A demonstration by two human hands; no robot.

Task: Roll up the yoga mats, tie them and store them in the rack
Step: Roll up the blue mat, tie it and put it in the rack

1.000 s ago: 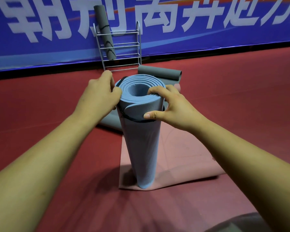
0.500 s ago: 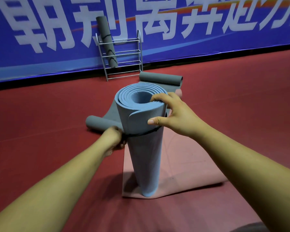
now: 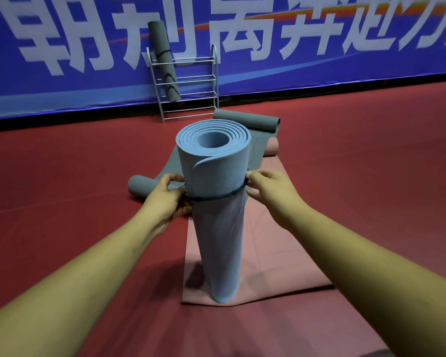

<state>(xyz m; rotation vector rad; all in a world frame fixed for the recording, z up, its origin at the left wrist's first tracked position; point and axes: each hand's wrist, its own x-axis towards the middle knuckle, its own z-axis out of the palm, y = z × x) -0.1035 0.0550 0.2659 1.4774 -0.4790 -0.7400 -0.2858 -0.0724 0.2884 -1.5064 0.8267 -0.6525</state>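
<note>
Pinching the dark band (image 3: 216, 197) on both sides of my blue mat (image 3: 216, 228) here. My left hand (image 3: 165, 202) has it between thumb and fingers on the left of the roll, and my right hand (image 3: 271, 191) does the same on the right. The mat is rolled up and standing on end close to the near edge of the pink mat (image 3: 273, 253), with the band roughly a third of the way down from the top.

What worries me is the outer flap above the band. It looks a bit loose, so if the band ends up slack the roll could spring open once I let go. The thing's also tall and balanced on its end with only fingertips on it, so one uneven tug probably tips it.

Around it, a grey mat (image 3: 246, 120) lies half unrolled on the red floor (image 3: 358, 176) right behind, curled ends poking out either side. It's squarely between me and the rack (image 3: 191, 59) by the blue banner (image 3: 62, 94). One grey roll (image 3: 165, 65) leans in the rack already.
</note>
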